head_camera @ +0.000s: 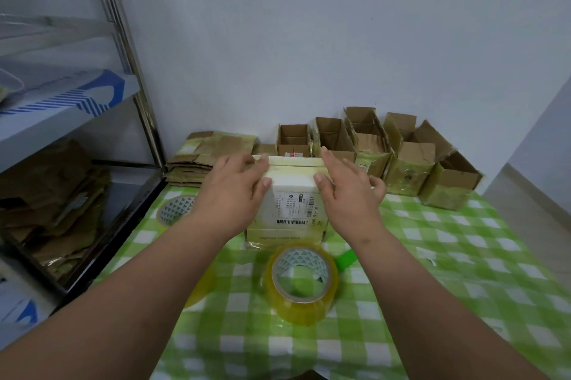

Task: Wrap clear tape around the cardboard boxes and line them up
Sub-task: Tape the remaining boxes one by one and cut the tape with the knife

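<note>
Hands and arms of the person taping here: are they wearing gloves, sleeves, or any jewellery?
No. The left hand and right hand are bare, without gloves, rings or watch. Both forearms are uncovered as far as the picture shows; no sleeve is visible.

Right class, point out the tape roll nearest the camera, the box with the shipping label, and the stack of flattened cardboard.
tape roll (pixel 301 282): head view, on its yellowish outer band.
labelled box (pixel 292 194): head view, on its top face.
flattened cardboard stack (pixel 197 157): head view, on the top sheet.
</note>
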Tool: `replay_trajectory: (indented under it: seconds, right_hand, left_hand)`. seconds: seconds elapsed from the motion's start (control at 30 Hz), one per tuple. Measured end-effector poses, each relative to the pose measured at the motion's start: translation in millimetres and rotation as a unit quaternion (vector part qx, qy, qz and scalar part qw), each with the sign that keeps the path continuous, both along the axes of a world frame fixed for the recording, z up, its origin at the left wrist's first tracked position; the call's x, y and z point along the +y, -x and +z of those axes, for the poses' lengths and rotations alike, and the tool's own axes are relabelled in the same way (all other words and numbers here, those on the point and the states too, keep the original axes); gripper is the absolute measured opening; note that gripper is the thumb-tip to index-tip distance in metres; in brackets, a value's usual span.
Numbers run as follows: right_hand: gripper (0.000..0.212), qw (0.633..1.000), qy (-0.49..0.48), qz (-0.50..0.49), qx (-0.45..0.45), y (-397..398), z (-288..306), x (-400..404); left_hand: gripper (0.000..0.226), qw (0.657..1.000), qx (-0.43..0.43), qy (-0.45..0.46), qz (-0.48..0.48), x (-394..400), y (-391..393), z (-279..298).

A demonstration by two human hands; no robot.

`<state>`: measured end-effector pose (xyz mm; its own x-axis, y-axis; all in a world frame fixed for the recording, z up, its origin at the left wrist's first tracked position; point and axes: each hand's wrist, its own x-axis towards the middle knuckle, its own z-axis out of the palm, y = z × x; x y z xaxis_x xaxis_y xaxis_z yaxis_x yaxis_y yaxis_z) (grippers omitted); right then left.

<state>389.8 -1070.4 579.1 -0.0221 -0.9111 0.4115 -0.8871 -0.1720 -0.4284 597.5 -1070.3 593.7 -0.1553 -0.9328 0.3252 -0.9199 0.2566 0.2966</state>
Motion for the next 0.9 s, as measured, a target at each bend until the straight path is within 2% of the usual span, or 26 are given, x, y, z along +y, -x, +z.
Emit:
replay_trajectory:
  seconds: [0.1,0.17,0.23,0.27,0.33,0.43,0.5,0.6,0.7,0.8,0.9]
  right_hand:
    - [0.041,0.996,0.069,-0.006,-0.052,-7,-7,12]
    - [0.030,0.991,0.117,0.003,-0.066,-10,-12,22]
    - [0.018,0.988,0.127,0.046,-0.071,-12,-14,30]
    - [0.012,0.988,0.113,0.076,-0.076,-13,-13,36]
    - [0.020,0.988,0.055,0.124,-0.075,-16,-12,49]
    - [0.030,0.982,-0.093,0.158,-0.038,-19,-12,67]
    - [0.031,0.969,-0.172,0.175,0.027,-19,-12,77]
    - [0.049,0.944,-0.222,0.182,0.160,-21,-11,89]
    - [0.041,0.927,-0.241,0.188,0.219,-23,-14,96]
    - [0.031,0.938,-0.245,0.179,0.167,-22,-13,103]
    - [0.018,0.955,-0.235,0.169,0.064,-15,-10,109]
  left_hand:
    - [0.057,1.000,-0.004,-0.007,0.018,4,2,1]
    - [0.053,0.999,0.029,-0.015,0.036,7,0,2]
    - [0.048,0.999,0.028,-0.016,0.027,10,-1,2]
    - [0.048,0.999,0.023,-0.015,0.020,12,-2,1]
    - [0.047,0.999,0.030,-0.004,0.011,16,-2,-1]
    - [0.047,0.996,0.069,0.048,0.011,26,-2,-2]
    - [0.045,0.991,0.100,0.083,0.027,35,-2,-3]
    - [0.031,0.984,0.129,0.106,0.056,48,-2,-7]
    - [0.022,0.988,0.141,0.045,0.049,61,-2,-18]
    - [0.029,0.981,0.179,-0.071,0.034,74,-1,-33]
    - [0.040,0.947,0.253,-0.197,0.001,88,-1,-43]
